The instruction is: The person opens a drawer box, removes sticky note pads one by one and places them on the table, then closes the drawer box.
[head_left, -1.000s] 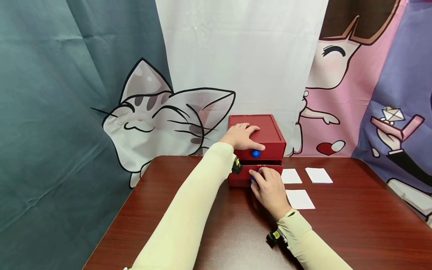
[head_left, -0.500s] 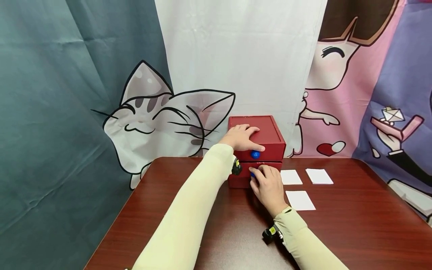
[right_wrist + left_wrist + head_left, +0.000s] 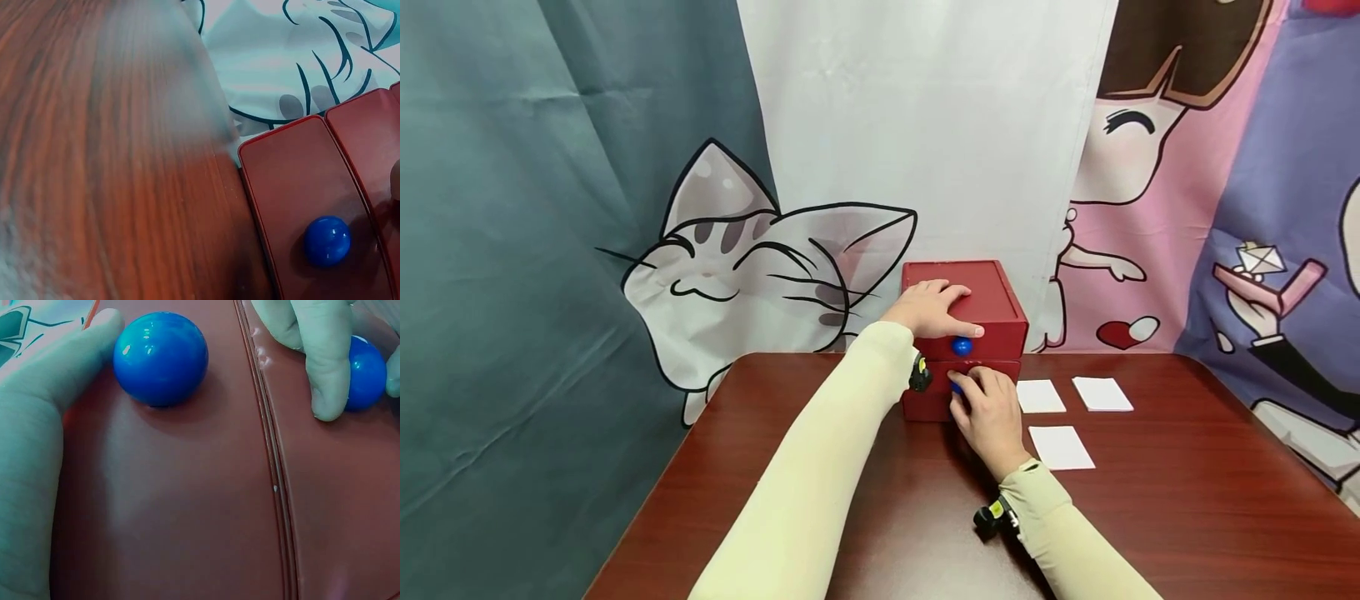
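A red box sits on the table, near some white squares.
The left hand spreads out on top, thumb by the upper blue knob. The right hand curls its fingers round the lower blue knob.

The place is looking like a recording corner; whether a home or a lab is housing it, one cannot tell. Beyond the fingers, a printed cloth is hanging, a cartoon cat smiling to their left; below them, a wood-grain counter is spreading; nearer the person, black wrist cameras are sitting.
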The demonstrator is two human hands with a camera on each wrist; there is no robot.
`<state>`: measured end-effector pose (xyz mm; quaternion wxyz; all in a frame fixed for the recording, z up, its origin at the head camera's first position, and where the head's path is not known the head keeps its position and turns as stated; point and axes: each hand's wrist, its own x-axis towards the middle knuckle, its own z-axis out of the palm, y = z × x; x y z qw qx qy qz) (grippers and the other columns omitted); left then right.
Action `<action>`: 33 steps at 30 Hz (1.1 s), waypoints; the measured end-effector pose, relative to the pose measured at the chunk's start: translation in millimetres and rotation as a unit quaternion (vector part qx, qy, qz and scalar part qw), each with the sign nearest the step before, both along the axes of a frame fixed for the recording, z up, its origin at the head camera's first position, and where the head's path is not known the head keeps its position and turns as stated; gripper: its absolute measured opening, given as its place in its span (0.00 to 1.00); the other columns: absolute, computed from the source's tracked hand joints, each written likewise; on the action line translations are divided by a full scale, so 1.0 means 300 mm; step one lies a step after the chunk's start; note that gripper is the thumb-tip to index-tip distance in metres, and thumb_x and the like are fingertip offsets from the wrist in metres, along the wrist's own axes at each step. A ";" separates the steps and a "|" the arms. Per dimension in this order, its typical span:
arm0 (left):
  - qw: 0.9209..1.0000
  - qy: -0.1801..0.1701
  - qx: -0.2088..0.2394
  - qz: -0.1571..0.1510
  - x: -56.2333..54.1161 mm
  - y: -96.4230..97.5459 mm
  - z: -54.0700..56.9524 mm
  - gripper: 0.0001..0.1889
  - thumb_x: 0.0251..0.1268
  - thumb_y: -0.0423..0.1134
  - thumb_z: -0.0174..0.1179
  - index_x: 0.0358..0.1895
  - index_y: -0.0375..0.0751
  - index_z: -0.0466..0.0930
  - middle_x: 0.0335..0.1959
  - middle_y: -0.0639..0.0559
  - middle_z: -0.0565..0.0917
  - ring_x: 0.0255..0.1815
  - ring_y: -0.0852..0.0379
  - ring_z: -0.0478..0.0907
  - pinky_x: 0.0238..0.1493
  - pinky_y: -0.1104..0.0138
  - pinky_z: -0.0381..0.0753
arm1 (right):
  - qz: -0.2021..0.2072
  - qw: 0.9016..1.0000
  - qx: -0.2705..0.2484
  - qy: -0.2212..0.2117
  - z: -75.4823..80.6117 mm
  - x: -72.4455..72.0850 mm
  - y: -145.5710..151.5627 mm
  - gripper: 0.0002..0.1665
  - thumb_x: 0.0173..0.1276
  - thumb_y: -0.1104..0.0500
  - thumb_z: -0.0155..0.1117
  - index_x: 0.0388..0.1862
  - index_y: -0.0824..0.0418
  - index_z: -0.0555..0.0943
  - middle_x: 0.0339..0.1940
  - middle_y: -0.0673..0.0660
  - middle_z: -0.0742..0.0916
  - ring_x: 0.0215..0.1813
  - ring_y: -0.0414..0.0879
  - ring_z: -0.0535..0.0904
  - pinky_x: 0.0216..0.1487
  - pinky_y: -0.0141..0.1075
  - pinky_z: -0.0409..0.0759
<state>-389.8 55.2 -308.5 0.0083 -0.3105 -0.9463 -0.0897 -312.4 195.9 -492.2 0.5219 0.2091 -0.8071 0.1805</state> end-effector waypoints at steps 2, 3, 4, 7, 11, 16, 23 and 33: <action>1.000 -0.001 0.004 -0.001 -0.002 0.001 -0.003 0.45 0.61 0.74 0.54 0.79 0.59 0.60 0.79 0.48 0.59 0.79 0.48 0.53 0.79 0.49 0.50 | 0.001 1.000 -0.003 -0.002 -0.004 -0.002 0.000 0.16 0.62 0.59 0.63 0.49 0.58 0.87 0.42 0.60 0.80 0.45 0.60 0.75 0.50 0.53 0.72; 1.000 -0.002 0.006 -0.001 -0.003 0.003 -0.002 0.45 0.61 0.74 0.55 0.79 0.59 0.60 0.79 0.48 0.59 0.80 0.48 0.53 0.79 0.49 0.50 | 0.000 1.000 -0.005 -0.001 -0.006 -0.004 0.000 0.16 0.63 0.59 0.63 0.49 0.58 0.87 0.42 0.60 0.80 0.44 0.60 0.75 0.50 0.53 0.72; 1.000 -0.003 0.007 -0.002 -0.003 0.002 -0.001 0.45 0.61 0.74 0.55 0.79 0.59 0.60 0.79 0.48 0.59 0.79 0.48 0.53 0.79 0.49 0.50 | 0.001 1.000 -0.009 0.001 -0.008 -0.007 -0.002 0.16 0.63 0.59 0.63 0.49 0.58 0.87 0.42 0.60 0.80 0.44 0.60 0.75 0.50 0.53 0.72; 1.000 -0.006 0.008 -0.003 0.003 0.001 0.010 0.45 0.61 0.73 0.55 0.78 0.58 0.60 0.79 0.47 0.60 0.79 0.48 0.54 0.79 0.50 0.51 | 0.002 1.000 -0.021 0.009 -0.011 -0.015 -0.008 0.16 0.62 0.60 0.63 0.49 0.58 0.87 0.42 0.61 0.80 0.43 0.61 0.75 0.50 0.53 0.72; 1.000 -0.014 0.002 0.000 0.008 -0.005 0.015 0.45 0.61 0.73 0.55 0.79 0.58 0.60 0.79 0.47 0.59 0.80 0.47 0.53 0.78 0.50 0.52 | 0.006 1.000 -0.027 0.012 -0.018 -0.019 -0.014 0.17 0.61 0.62 0.65 0.49 0.59 0.87 0.41 0.61 0.81 0.43 0.61 0.75 0.49 0.53 0.72; 1.000 -0.017 0.007 0.002 0.009 -0.006 0.008 0.44 0.61 0.73 0.55 0.79 0.59 0.60 0.79 0.46 0.59 0.80 0.46 0.53 0.78 0.48 0.53 | 0.012 0.999 -0.034 -0.013 -0.022 -0.015 -0.011 0.17 0.61 0.61 0.66 0.51 0.56 0.87 0.43 0.60 0.80 0.43 0.60 0.75 0.46 0.54 0.72; 1.000 -0.002 0.016 0.004 0.008 -0.002 0.004 0.44 0.60 0.73 0.56 0.78 0.59 0.61 0.79 0.47 0.59 0.79 0.44 0.54 0.77 0.47 0.54 | 0.017 0.998 -0.034 -0.053 -0.025 -0.002 -0.007 0.28 0.60 0.59 0.71 0.62 0.53 0.81 0.45 0.62 0.77 0.44 0.58 0.77 0.43 0.52 0.77; 1.000 0.006 0.015 0.005 0.013 -0.001 -0.003 0.44 0.60 0.73 0.56 0.78 0.59 0.61 0.78 0.48 0.61 0.79 0.47 0.55 0.77 0.48 0.55 | -0.032 0.995 0.059 -0.068 -0.048 0.023 -0.005 0.26 0.60 0.56 0.71 0.59 0.51 0.79 0.38 0.61 0.77 0.37 0.57 0.76 0.37 0.49 0.78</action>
